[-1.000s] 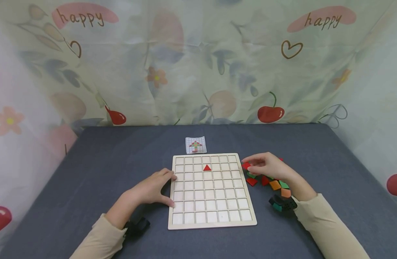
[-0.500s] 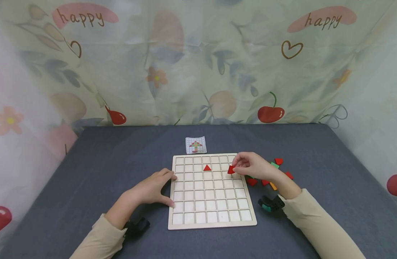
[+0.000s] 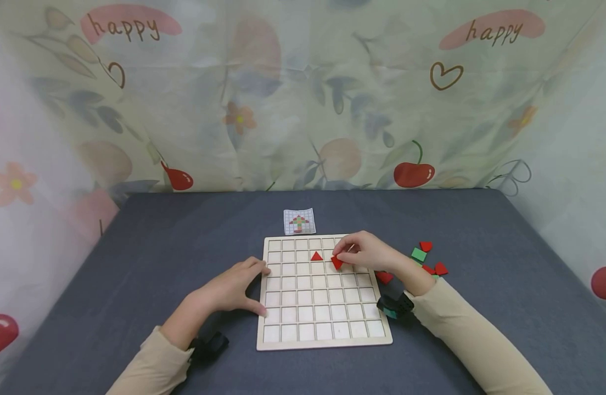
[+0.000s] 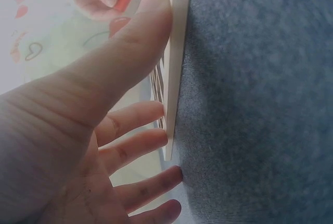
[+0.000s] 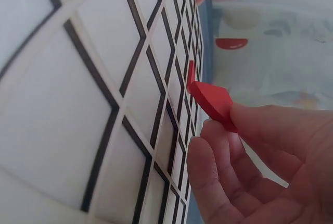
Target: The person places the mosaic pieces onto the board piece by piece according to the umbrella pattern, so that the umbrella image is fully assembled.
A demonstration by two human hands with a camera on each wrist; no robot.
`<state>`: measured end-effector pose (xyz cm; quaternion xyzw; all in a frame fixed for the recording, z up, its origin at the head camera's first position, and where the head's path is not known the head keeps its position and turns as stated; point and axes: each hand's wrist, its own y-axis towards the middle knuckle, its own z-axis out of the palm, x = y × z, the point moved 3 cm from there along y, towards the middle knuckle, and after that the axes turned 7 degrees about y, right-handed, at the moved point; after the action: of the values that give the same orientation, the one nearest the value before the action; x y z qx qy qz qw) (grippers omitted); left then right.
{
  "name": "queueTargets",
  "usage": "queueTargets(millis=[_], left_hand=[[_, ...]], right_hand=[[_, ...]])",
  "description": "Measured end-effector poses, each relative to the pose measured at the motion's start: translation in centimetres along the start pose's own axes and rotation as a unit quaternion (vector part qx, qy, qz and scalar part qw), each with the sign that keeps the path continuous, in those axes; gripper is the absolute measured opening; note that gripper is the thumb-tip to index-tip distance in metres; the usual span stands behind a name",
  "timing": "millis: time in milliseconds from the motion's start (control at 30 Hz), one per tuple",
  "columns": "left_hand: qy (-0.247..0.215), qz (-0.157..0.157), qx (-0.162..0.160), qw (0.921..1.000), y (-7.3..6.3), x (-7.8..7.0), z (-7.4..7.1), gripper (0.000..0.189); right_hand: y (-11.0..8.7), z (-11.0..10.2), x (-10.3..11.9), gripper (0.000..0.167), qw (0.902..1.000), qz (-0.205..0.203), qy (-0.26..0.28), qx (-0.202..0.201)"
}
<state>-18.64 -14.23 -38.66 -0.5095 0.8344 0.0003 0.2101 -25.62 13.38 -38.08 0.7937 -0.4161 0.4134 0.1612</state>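
Observation:
A pale wooden grid board (image 3: 313,323) lies on the table, with one red triangle tile (image 3: 316,256) in its second row from the top. My left hand (image 3: 231,286) rests at the board's left edge, fingers extended; in the left wrist view the thumb (image 4: 151,21) lies on the rim. Over the upper right of the grid, my right hand (image 3: 369,253) pinches a small red tile (image 3: 337,263) between thumb and fingers. The right wrist view shows this red tile (image 5: 213,100) tilted above the cells, the triangle beyond it. Its far end is hidden by the fingertips.
A small card (image 3: 299,221) printed with a coloured grid pattern lies just behind the board. To the board's right are several loose red and green tiles, among them a green one (image 3: 419,254), partly covered by the right forearm. A patterned curtain (image 3: 303,109) hangs behind the table.
My right hand has picked up a red tile from the loose pieces and carried it left over the board, near the red triangle. The left hand has stayed put.

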Motion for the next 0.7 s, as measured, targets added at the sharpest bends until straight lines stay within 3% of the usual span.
queueTargets(millis=[367,700], left_hand=[[0.002,0.003,0.001,1.0000,0.1,0.1,0.0,0.079],[0.001,0.005,0.000,1.0000,0.0,0.1,0.0,0.078]], right_hand=[[1.1,0.5,0.7,0.012,0.9978,-0.011,-0.060,0.024],[1.4,0.8,1.1,0.010,0.9979,0.006,-0.060,0.023]])
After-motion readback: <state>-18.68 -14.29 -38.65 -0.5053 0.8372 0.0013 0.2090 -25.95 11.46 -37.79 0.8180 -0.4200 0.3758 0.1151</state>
